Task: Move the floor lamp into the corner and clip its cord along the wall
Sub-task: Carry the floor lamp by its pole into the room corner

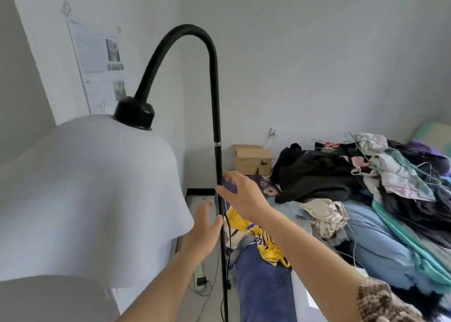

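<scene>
A person reaches with both hands for a black floor lamp [218, 151] standing at centre frame, its pole running from the lower edge up to a gooseneck that curves over to a large white shade [92, 195] filling the left of the frame. The right hand [240, 195], centre, is spread open with fingertips at the pole, not yet closed round it. The left hand [203, 229], just below and to the left, is open too, palm toward the pole, thumb touching or nearly so. The cord [229, 238] hangs down beside the pole toward a power strip [199, 276] on the floor, lower centre. The room corner [181, 102] rises behind the shade, upper centre-left. A box [252, 159] sits by the wall at centre; clothes [366, 187] are heaped across the right.

The step in hand appears to be taking hold of the pole before shifting the lamp. Next, both hands would need to close on it firmly, keeping the top-heavy shade balanced and the cord slack.
</scene>
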`<state>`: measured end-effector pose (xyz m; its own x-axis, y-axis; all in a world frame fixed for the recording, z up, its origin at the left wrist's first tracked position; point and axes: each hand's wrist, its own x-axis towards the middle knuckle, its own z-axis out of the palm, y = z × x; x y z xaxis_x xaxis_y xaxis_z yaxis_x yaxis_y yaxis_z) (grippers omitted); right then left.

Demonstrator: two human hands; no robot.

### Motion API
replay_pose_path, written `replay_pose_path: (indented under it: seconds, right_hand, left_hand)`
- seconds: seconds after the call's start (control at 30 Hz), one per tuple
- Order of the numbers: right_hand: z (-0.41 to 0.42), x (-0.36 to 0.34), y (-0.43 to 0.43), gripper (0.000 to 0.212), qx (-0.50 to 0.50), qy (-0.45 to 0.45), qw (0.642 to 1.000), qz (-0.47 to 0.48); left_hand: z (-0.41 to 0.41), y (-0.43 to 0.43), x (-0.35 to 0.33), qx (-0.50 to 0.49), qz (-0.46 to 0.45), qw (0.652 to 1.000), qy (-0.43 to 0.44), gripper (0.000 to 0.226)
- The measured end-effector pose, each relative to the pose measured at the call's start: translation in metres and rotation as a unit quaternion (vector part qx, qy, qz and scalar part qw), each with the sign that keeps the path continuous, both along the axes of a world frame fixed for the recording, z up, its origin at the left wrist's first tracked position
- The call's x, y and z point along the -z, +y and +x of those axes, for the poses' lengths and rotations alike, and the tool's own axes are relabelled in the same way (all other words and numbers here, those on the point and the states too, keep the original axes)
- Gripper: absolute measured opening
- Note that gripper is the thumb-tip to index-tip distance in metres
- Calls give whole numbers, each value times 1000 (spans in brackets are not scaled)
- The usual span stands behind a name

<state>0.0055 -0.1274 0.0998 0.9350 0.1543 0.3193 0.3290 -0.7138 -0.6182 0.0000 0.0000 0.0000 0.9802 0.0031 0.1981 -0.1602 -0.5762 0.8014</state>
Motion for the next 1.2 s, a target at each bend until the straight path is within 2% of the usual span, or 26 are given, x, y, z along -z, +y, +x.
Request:
replay_pose_path:
  seconds: [0.23, 0.37, 0.7, 0.9, 1.1, 1.2]
  right_hand:
    - [26, 8, -1, 31, -60, -7, 995, 75]
    - [33, 18, -7, 28, -80, 18, 992, 91]
    - [33, 21, -10, 23, -105, 48, 984, 139]
    - [8, 17, -10, 22, -102, 46, 984, 139]
    - [-34, 4, -6, 22, -55, 26, 989, 137]
    - [-61, -3, -3, 14, -33, 17, 990, 137]
  left_hand:
    - [11, -20, 18, -27, -56, 998, 21, 38]
    - [13, -27, 25, -45, -63, 997, 21, 28]
    - [15, -30, 30, -19, -85, 996, 25, 18]
    - [-1, -29, 27, 1, -73, 997, 11, 20]
    - [-26, -22, 20, 55, -63, 997, 2, 17]
    - [-44, -17, 15, 88, -72, 993, 3, 15]
